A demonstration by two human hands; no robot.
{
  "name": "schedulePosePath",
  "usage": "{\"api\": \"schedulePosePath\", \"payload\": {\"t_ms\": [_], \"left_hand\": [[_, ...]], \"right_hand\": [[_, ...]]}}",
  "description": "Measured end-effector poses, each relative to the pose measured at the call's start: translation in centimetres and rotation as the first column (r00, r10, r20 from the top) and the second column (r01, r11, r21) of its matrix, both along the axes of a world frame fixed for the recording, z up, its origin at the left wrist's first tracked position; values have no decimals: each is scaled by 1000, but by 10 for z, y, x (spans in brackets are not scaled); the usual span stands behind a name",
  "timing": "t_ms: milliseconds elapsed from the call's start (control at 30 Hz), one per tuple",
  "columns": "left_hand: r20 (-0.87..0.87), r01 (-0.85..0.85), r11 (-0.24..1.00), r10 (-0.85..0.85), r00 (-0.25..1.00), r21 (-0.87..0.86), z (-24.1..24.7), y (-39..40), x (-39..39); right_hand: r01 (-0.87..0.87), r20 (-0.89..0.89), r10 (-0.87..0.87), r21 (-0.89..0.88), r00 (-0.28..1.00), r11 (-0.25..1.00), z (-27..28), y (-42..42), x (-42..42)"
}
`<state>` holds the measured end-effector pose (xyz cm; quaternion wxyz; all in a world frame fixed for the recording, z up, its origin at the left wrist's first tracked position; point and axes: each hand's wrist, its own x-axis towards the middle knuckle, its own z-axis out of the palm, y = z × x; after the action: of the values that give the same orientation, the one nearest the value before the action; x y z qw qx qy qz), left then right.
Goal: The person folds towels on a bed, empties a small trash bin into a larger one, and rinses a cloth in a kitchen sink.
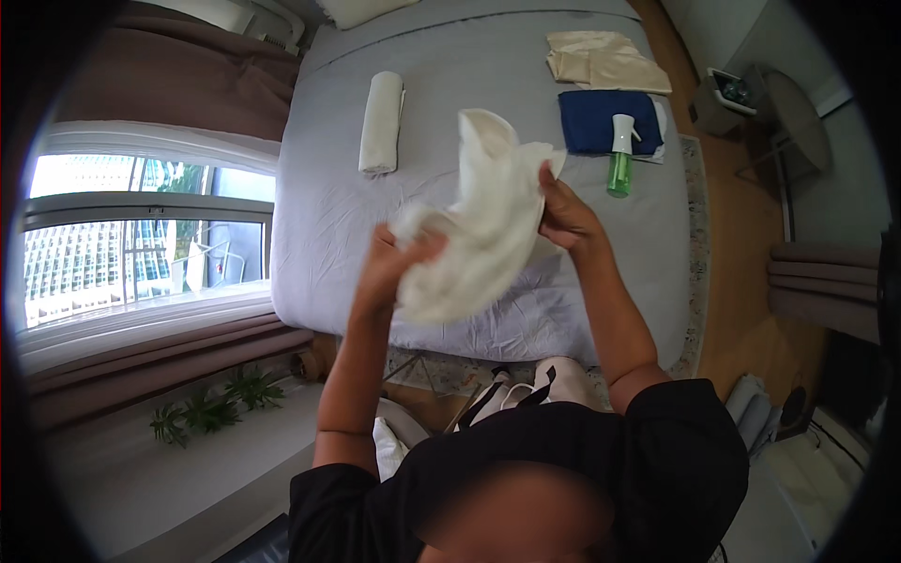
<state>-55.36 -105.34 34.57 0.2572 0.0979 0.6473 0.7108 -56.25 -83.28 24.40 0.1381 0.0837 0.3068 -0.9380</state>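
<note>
Between my two hands a cream-white cloth point(479, 232) hangs in the air above the bed, loosely bunched and partly blurred. My left hand point(401, 260) grips its left edge, the fingers smeared by motion. On the other side my right hand point(569, 214) pinches the cloth's right edge, thumb up. Below it lies the bed with a grey fitted sheet point(317, 232), creased along the near edge. A rolled white towel point(381, 123) lies lengthwise on the sheet, beyond my left hand.
Past my right hand, a green spray bottle with a white head point(620, 158) lies partly on a folded navy cloth point(595, 123). Folded beige satin fabric point(605, 62) sits farther back. A window point(148, 239) is at the left; a bin point(725, 102) stands on the floor at right.
</note>
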Motion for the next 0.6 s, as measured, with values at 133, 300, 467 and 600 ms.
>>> {"api": "schedulePosePath", "payload": {"t_ms": [133, 300, 467, 600], "left_hand": [[-405, -46, 985, -26, 914, -166, -2, 3, 17], [-385, 21, 997, 8, 923, 71, 33, -1, 36], [-412, 216, 975, -178, 894, 47, 70, -47, 43], [-634, 242, 966, -127, 763, 97, 102, -114, 12]], "right_hand": [[51, -53, -45, 128, 998, 990, 40, -21, 21], [57, -341, 90, 398, 936, 916, 120, -51, 75], [281, -433, -83, 416, 898, 865, 168, -65, 118], [695, -660, -298, 488, 690, 528, 180, -18, 133]]}}
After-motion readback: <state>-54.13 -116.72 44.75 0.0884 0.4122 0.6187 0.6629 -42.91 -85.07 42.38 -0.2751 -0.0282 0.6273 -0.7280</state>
